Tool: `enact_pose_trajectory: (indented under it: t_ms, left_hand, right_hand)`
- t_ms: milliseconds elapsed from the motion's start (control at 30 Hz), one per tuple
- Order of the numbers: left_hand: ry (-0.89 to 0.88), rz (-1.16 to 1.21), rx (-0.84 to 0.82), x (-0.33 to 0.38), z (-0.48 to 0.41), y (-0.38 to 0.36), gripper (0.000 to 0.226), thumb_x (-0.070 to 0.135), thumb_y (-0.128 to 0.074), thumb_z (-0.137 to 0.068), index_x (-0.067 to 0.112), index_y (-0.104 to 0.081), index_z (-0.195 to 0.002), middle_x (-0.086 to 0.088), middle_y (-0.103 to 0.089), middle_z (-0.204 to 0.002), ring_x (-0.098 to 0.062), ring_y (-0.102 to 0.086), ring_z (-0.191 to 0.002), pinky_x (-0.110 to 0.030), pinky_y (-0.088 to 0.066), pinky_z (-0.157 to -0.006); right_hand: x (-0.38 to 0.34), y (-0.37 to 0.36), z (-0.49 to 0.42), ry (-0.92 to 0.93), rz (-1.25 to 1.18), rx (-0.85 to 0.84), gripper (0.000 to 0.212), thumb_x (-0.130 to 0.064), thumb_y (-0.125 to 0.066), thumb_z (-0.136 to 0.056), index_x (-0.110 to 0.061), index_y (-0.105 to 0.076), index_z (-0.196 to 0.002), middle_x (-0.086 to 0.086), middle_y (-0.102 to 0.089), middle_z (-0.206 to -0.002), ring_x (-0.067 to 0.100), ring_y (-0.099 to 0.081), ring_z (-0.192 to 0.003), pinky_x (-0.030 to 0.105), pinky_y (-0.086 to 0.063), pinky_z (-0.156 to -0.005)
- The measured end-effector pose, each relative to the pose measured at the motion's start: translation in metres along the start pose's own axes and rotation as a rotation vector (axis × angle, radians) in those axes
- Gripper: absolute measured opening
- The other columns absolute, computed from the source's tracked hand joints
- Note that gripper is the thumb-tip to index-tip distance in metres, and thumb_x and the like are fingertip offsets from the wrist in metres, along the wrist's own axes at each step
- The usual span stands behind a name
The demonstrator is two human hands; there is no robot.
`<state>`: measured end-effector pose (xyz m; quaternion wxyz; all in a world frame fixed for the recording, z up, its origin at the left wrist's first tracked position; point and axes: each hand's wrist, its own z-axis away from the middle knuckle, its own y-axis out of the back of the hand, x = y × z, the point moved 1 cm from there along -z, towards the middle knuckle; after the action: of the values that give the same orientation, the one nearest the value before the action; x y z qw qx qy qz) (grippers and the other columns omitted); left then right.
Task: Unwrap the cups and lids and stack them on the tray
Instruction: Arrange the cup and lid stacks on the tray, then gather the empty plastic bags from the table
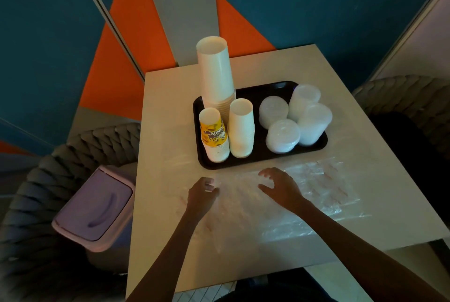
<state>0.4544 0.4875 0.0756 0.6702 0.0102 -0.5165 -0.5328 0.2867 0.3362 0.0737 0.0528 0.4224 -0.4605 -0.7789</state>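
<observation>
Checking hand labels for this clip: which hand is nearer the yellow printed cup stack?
Left. The left hand is just nearside of the yellow printed cup stack; the right hand is farther right, over the clear wrap.

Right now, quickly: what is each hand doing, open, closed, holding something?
Left hand: fingers curled over the plastic wrap; a grip cannot be told.
Right hand: open, fingers spread, holding nothing.

Black tray (314, 149) on a pale table (168, 107), three stacks of paper cups (216, 75) at its left, four stacks of clear lids (283, 136) at its right, clear plastic wrap (323, 187) spread in front, left hand (202, 195) fingers curled, right hand (280, 186) fingers spread over the wrap, lilac bin (95, 206) beside the table.
</observation>
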Motion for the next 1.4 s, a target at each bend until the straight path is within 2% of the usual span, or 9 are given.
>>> enact_pose_trajectory:
  t_ms: [300,500,600,800,933,1067,1200,1267,1400]
  left_hand:
    - [0.066,0.044,0.075,-0.013,0.032,-0.029,0.029,0.014,-0.065,-0.085,0.007,-0.06,-0.112,-0.003,-0.062,-0.096,-0.015,-0.057,-0.09,-0.023,-0.043,-0.079]
    - [0.085,0.048,0.147,-0.013,0.049,-0.052,0.039,0.014,-0.067,-0.085,0.007,-0.055,-0.121,-0.011,-0.059,-0.115,-0.019,-0.056,-0.096,-0.03,-0.049,-0.085]
    - [0.095,0.043,0.172,-0.015,0.058,-0.063,0.048,0.014,-0.068,-0.084,0.008,-0.05,-0.128,-0.012,-0.053,-0.122,-0.024,-0.055,-0.107,-0.032,-0.047,-0.093]
    - [0.139,0.025,0.153,-0.018,0.059,-0.075,0.065,0.02,-0.072,-0.082,0.009,-0.039,-0.137,-0.012,-0.046,-0.131,-0.026,-0.049,-0.118,-0.032,-0.043,-0.099]
    - [0.156,0.01,0.159,-0.021,0.055,-0.077,0.071,0.024,-0.072,-0.082,0.009,-0.036,-0.14,-0.012,-0.044,-0.134,-0.028,-0.049,-0.119,-0.04,-0.044,-0.101]
    - [0.165,0.001,0.162,-0.023,0.05,-0.075,0.066,0.024,-0.071,-0.083,0.007,-0.039,-0.138,-0.012,-0.046,-0.13,-0.028,-0.05,-0.117,-0.038,-0.044,-0.1]
    - [0.179,0.035,0.155,-0.026,0.046,-0.073,0.061,0.023,-0.071,-0.083,0.007,-0.043,-0.134,-0.012,-0.047,-0.127,-0.027,-0.051,-0.116,-0.039,-0.045,-0.1]
    - [0.179,0.037,0.155,-0.027,0.044,-0.072,0.059,0.023,-0.071,-0.083,0.007,-0.044,-0.134,-0.012,-0.048,-0.127,-0.027,-0.051,-0.115,-0.039,-0.045,-0.1]
    - [0.196,0.064,0.155,-0.027,0.041,-0.07,0.056,0.025,-0.068,-0.086,0.008,-0.044,-0.134,-0.012,-0.049,-0.127,-0.027,-0.052,-0.113,-0.039,-0.046,-0.098]
  right_hand:
    - [0.006,0.009,-0.004,0.124,0.282,-0.201,0.049,-0.035,-0.065,-0.087,-0.019,-0.049,-0.131,0.001,-0.047,-0.133,0.016,-0.043,-0.124,0.026,-0.036,-0.098]
    - [0.011,0.009,-0.019,0.269,0.453,-0.318,0.071,-0.041,-0.065,-0.085,-0.019,-0.032,-0.143,0.005,-0.035,-0.145,0.02,-0.031,-0.134,0.031,-0.03,-0.105]
    - [0.015,0.006,-0.027,0.338,0.505,-0.355,0.08,-0.044,-0.067,-0.083,-0.019,-0.026,-0.147,0.006,-0.032,-0.148,0.022,-0.028,-0.138,0.033,-0.026,-0.109]
    - [0.025,-0.001,-0.037,0.36,0.553,-0.386,0.088,-0.045,-0.068,-0.081,-0.019,-0.019,-0.149,0.008,-0.03,-0.149,0.024,-0.028,-0.138,0.036,-0.023,-0.111]
    - [0.023,-0.004,-0.042,0.347,0.531,-0.328,0.084,-0.042,-0.068,-0.082,-0.018,-0.022,-0.148,0.008,-0.033,-0.147,0.024,-0.032,-0.136,0.034,-0.022,-0.111]
    - [0.018,-0.004,-0.049,0.332,0.418,-0.237,0.066,-0.027,-0.068,-0.085,-0.013,-0.036,-0.142,0.008,-0.047,-0.136,0.022,-0.046,-0.125,0.03,-0.031,-0.105]
    - [0.012,-0.002,-0.054,0.3,0.232,-0.128,0.024,-0.006,-0.062,-0.087,-0.004,-0.067,-0.11,0.012,-0.069,-0.106,0.025,-0.063,-0.099,0.025,-0.041,-0.088]
    - [0.011,0.0,-0.055,0.277,0.196,-0.123,0.018,-0.005,-0.059,-0.088,-0.004,-0.071,-0.101,0.011,-0.072,-0.099,0.023,-0.065,-0.094,0.019,-0.038,-0.081]
    - [0.009,0.002,-0.052,0.287,0.208,-0.148,0.02,-0.014,-0.062,-0.09,-0.007,-0.069,-0.107,0.006,-0.068,-0.111,0.02,-0.061,-0.105,0.019,-0.037,-0.087]
